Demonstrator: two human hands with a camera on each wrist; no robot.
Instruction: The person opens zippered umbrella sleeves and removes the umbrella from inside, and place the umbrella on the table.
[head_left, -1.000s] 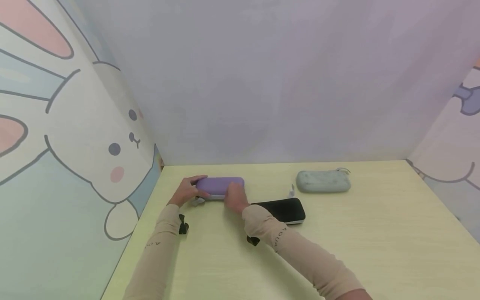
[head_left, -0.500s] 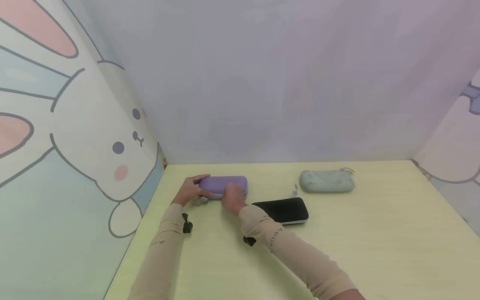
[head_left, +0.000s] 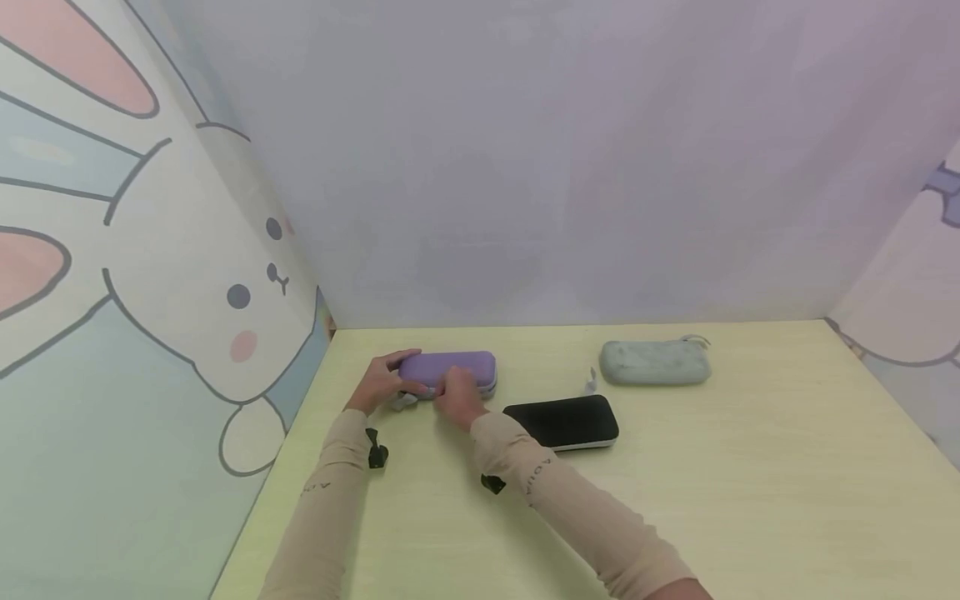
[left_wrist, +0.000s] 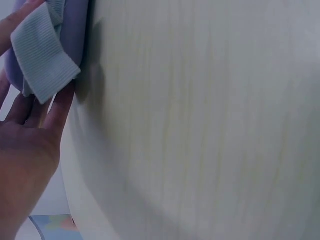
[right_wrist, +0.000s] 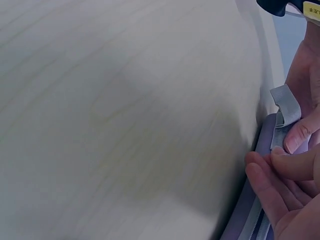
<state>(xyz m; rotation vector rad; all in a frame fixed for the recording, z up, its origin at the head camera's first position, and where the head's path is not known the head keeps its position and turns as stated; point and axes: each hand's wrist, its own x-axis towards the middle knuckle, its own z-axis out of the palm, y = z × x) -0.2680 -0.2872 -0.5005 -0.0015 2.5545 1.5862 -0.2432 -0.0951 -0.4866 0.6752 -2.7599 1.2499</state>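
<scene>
A purple zip case lies at the back left of the table. My left hand grips its left end, thumb along the front side and fingers behind. In the left wrist view a pale ribbed fabric tab sticks out from that end beside the fingers. My right hand is at the front side of the case, its thumb and fingers pinched together at the zipper, close to the left thumb. The zipper pull is hidden by the fingers. Behind the right hand the zipper edges look parted.
A black case with a pale lower edge lies just right of my right forearm. Farther back on the right is a grey-green case with a loop. The wooden table ends against a back wall and printed side walls.
My right hand has slid leftward along the front of the purple case, nearer to the left hand. The left hand keeps its grip on the left end.
</scene>
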